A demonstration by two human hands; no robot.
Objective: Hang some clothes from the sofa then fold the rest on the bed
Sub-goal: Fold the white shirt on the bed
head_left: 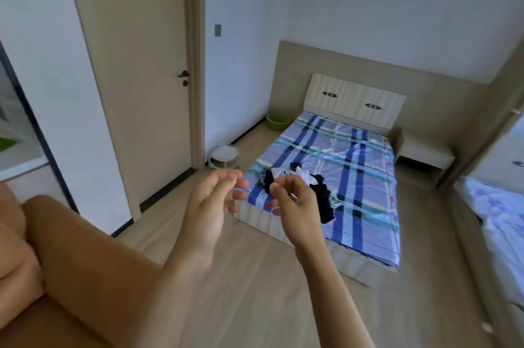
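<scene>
A pile of dark and white clothes (pixel 320 191) lies on the near left part of the bed (pixel 365 177), which has a blue plaid sheet. Both my hands are raised in the air between me and the bed. My left hand (pixel 209 203) has relaxed, slightly bent fingers and holds nothing. My right hand (pixel 295 205) hangs loosely curled in front of the clothes pile, covering part of it, with nothing in its grip. The brown sofa (pixel 73 257) fills the lower left corner, and no clothes show on its visible part.
A closed beige door (pixel 147 78) stands at the left. A white bin (pixel 224 156) and a green basin (pixel 278 121) sit on the wooden floor (pixel 255 291) beside the bed. A nightstand (pixel 422 154) is at the bed's far right, and a mirrored panel (pixel 499 205) at the right edge.
</scene>
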